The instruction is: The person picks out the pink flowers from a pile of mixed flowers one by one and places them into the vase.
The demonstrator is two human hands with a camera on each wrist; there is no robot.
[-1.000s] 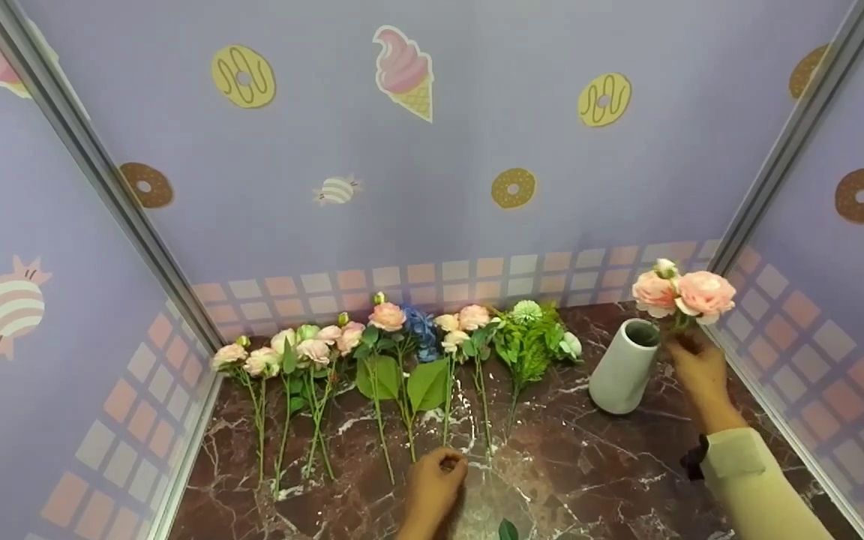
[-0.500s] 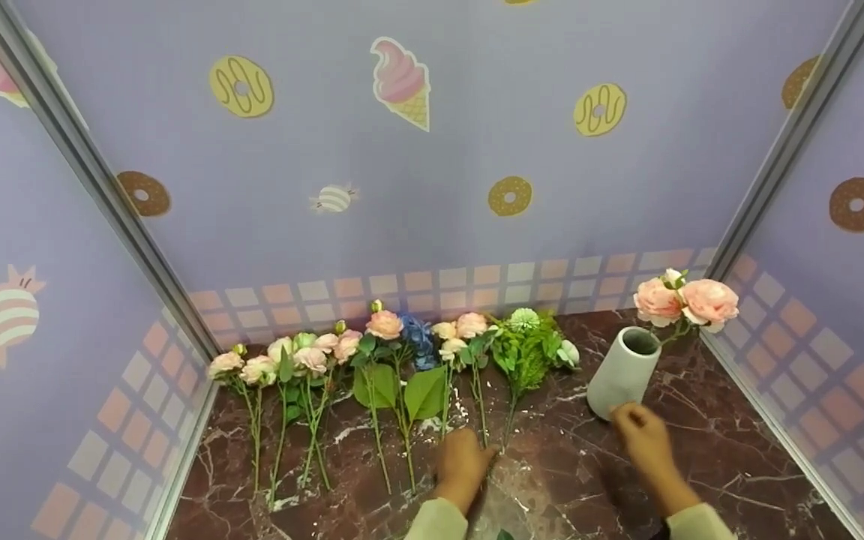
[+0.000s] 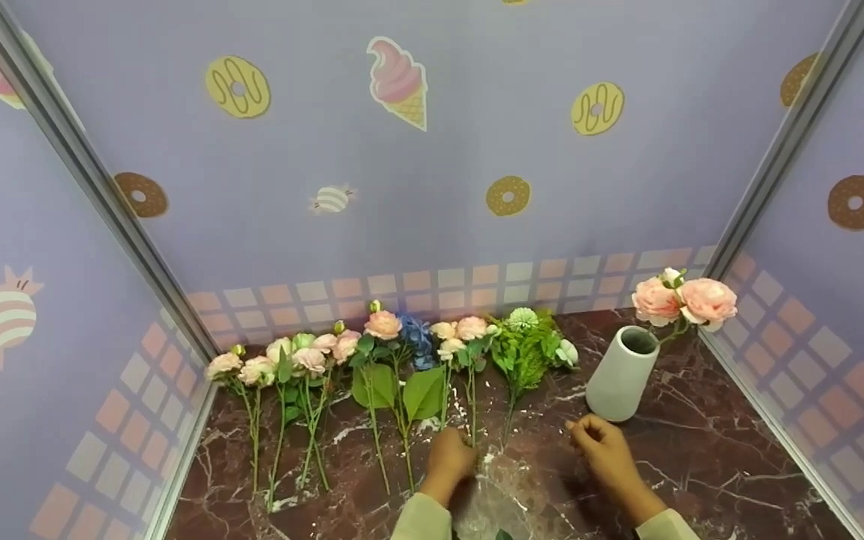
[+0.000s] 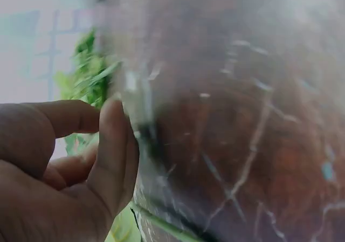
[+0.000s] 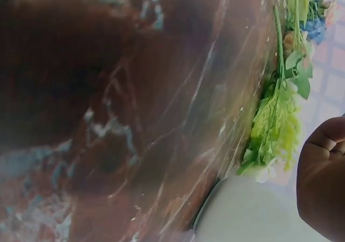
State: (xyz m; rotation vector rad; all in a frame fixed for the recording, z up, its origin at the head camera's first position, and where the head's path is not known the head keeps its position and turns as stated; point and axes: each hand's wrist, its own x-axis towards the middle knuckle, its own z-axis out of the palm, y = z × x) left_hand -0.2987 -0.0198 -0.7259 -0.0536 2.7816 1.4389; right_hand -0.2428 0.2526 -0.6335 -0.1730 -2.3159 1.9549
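Observation:
My left hand (image 3: 449, 459) pinches the lower stem of a peach-and-cream rose spray (image 3: 471, 328) lying on the marble surface. In the left wrist view the thumb and fingers of that hand come together; the grip point is hidden behind them. My right hand (image 3: 606, 454), its fingers loosely curled with nothing in them, hovers in front of the white vase (image 3: 618, 382). A tall pink rose stem with two blooms (image 3: 708, 302) and a bud leans out of the vase to the right. The right wrist view shows the right hand at the edge.
More flowers lie in a row: pale pink roses (image 3: 258, 370) at left, a peach rose (image 3: 383, 325) and a blue flower (image 3: 418, 339) mid-row, a green fern bunch (image 3: 523, 360) at right. A dark leaf tip (image 3: 504, 535) shows at the front edge. Patterned walls enclose three sides.
My right hand has let go of the pink rose stem at the vase and come forward and left. My left hand has reached the peach-and-cream rose spray, whose stem end has shifted left.

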